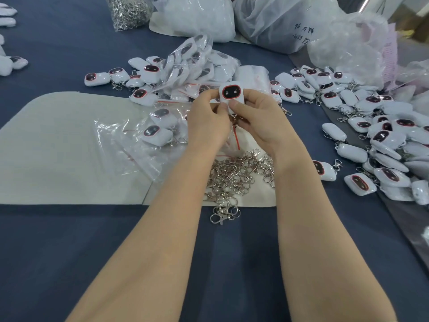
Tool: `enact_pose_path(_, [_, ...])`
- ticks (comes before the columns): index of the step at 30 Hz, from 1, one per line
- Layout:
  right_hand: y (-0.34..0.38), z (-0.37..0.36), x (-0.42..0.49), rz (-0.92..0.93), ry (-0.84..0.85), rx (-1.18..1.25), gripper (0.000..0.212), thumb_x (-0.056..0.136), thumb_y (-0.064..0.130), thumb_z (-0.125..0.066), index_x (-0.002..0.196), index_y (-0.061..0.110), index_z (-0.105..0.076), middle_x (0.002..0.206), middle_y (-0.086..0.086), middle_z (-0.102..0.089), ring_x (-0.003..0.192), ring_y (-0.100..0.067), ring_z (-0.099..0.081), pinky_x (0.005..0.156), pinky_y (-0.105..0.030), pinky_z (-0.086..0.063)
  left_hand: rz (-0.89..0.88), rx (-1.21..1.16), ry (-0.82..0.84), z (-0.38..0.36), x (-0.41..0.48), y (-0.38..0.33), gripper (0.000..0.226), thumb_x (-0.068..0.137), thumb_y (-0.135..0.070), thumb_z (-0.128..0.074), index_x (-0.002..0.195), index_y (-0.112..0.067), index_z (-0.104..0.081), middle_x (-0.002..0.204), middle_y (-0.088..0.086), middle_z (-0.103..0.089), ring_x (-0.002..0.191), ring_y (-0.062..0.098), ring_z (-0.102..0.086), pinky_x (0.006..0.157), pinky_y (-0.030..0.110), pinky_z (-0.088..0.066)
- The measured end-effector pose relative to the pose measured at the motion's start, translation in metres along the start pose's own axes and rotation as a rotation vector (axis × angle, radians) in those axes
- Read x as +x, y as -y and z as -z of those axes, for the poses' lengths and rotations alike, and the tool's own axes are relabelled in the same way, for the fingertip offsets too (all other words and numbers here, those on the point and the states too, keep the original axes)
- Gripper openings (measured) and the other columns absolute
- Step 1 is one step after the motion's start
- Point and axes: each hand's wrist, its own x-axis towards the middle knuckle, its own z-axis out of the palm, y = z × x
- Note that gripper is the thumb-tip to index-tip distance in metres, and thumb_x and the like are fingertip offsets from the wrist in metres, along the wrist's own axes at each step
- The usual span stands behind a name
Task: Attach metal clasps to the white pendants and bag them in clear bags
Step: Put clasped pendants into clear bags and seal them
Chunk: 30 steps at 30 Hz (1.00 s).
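Observation:
A white pendant [231,92] with a dark, red-rimmed face is held up above the table centre. My left hand [209,119] pinches its left side and my right hand [257,119] grips its right side and lower end. A metal clasp [235,119] hangs under the pendant between my hands, partly hidden by the fingers. A clear bag with a red strip [236,138] lies just beneath my hands. Loose metal clasps [234,175] are heaped on the white mat, right below my wrists.
Bagged pendants [197,66] are piled behind my hands, and two more in clear bags [157,133] lie at the left. Unbagged pendants [380,140] spread over the right side. A white mat [58,147], large plastic sacks [278,19] and a bag of clasps [127,10] sit on the blue cloth.

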Motion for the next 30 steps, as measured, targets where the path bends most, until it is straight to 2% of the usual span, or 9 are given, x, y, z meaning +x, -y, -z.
enact_pose_path(5, [-0.001, -0.001, -0.001, 0.033, -0.01, -0.036, 0.014, 0.095, 0.004, -0.056, 0.107, 0.006, -0.063, 0.098, -0.013, -0.068, 0.086, -0.013, -0.067, 0.074, -0.021, -0.054, 0.019, -0.01, -0.002, 0.001, 0.0, 0.001, 0.018, 0.094, -0.007, -0.05, 0.095, -0.023, -0.056, 0.1, 0.007, -0.069, 0.094, 0.022, -0.067, 0.092, 0.042, -0.052])
enact_pose_path(9, [0.0, -0.001, 0.0, 0.03, -0.016, -0.038, 0.015, 0.095, 0.006, -0.056, 0.108, 0.007, -0.064, 0.1, -0.012, -0.07, 0.091, -0.016, -0.068, 0.079, -0.024, -0.054, 0.011, 0.013, -0.003, 0.002, 0.0, 0.0, 0.014, 0.095, -0.009, -0.05, 0.098, -0.019, -0.059, 0.1, 0.006, -0.07, 0.094, 0.021, -0.067, 0.091, 0.041, -0.052])
enact_pose_path(11, [0.0, -0.001, 0.0, 0.023, -0.025, -0.019, 0.012, 0.095, 0.007, -0.057, 0.103, 0.012, -0.065, 0.098, -0.009, -0.071, 0.091, -0.016, -0.067, 0.083, -0.027, -0.055, -0.051, 0.064, -0.023, 0.002, -0.001, -0.002, 0.016, 0.095, -0.012, -0.051, 0.104, -0.013, -0.063, 0.101, 0.003, -0.069, 0.094, 0.017, -0.066, 0.091, 0.033, -0.051])
enact_pose_path(13, [0.001, 0.002, 0.003, 0.021, -0.107, -0.022, 0.01, 0.094, 0.008, -0.059, 0.101, 0.013, -0.064, 0.095, -0.006, -0.069, 0.088, -0.016, -0.065, 0.084, -0.03, -0.056, -0.145, 0.223, -0.051, 0.002, -0.003, -0.001, 0.022, 0.094, -0.018, -0.052, 0.113, -0.011, -0.062, 0.104, -0.002, -0.066, 0.099, 0.015, -0.062, 0.088, 0.023, -0.046])
enact_pose_path(17, [0.003, 0.015, 0.007, -0.006, -0.403, -0.015, 0.007, 0.092, 0.008, -0.059, 0.097, 0.012, -0.062, 0.088, -0.006, -0.065, 0.068, -0.01, -0.061, 0.069, -0.022, -0.055, -0.194, 0.825, -0.049, -0.001, -0.004, 0.012, 0.05, 0.086, -0.05, -0.058, 0.123, -0.017, -0.053, 0.125, 0.006, -0.05, 0.116, 0.028, -0.046, 0.098, 0.039, -0.036])
enact_pose_path(19, [0.004, 0.019, 0.008, -0.028, -0.477, 0.002, 0.009, 0.091, 0.008, -0.061, 0.087, 0.016, -0.061, 0.083, -0.004, -0.062, 0.062, -0.01, -0.059, 0.07, -0.024, -0.056, -0.15, 0.948, -0.025, -0.004, -0.007, 0.015, 0.061, 0.08, -0.058, -0.062, 0.122, -0.016, -0.05, 0.127, 0.008, -0.046, 0.12, 0.031, -0.039, 0.098, 0.043, -0.029])
enact_pose_path(22, [0.005, 0.018, 0.009, -0.038, -0.491, 0.048, 0.015, 0.09, 0.007, -0.061, 0.078, 0.016, -0.059, 0.08, -0.003, -0.059, 0.067, -0.017, -0.059, 0.067, -0.025, -0.056, -0.149, 0.994, -0.011, -0.005, -0.008, 0.017, 0.05, 0.082, -0.046, -0.062, 0.119, -0.014, -0.051, 0.126, 0.01, -0.047, 0.12, 0.033, -0.04, 0.097, 0.043, -0.028])
enact_pose_path(25, [0.005, 0.014, 0.012, -0.053, -0.481, 0.091, 0.009, 0.089, 0.006, -0.061, 0.082, 0.011, -0.058, 0.087, -0.007, -0.059, 0.073, -0.02, -0.063, 0.066, -0.023, -0.056, -0.164, 0.981, 0.015, -0.007, -0.011, 0.014, 0.041, 0.085, -0.033, -0.059, 0.12, -0.012, -0.052, 0.124, 0.012, -0.051, 0.118, 0.034, -0.044, 0.096, 0.041, -0.032])
enact_pose_path(30, [0.003, 0.012, 0.012, -0.065, -0.483, 0.082, 0.011, 0.087, 0.004, -0.06, 0.08, 0.012, -0.056, 0.084, -0.007, -0.056, 0.061, -0.015, -0.06, 0.063, -0.023, -0.055, -0.215, 1.012, 0.059, -0.015, -0.017, 0.012, 0.042, 0.087, -0.022, -0.055, 0.127, -0.012, -0.045, 0.128, 0.011, -0.051, 0.12, 0.034, -0.045, 0.096, 0.04, -0.032])
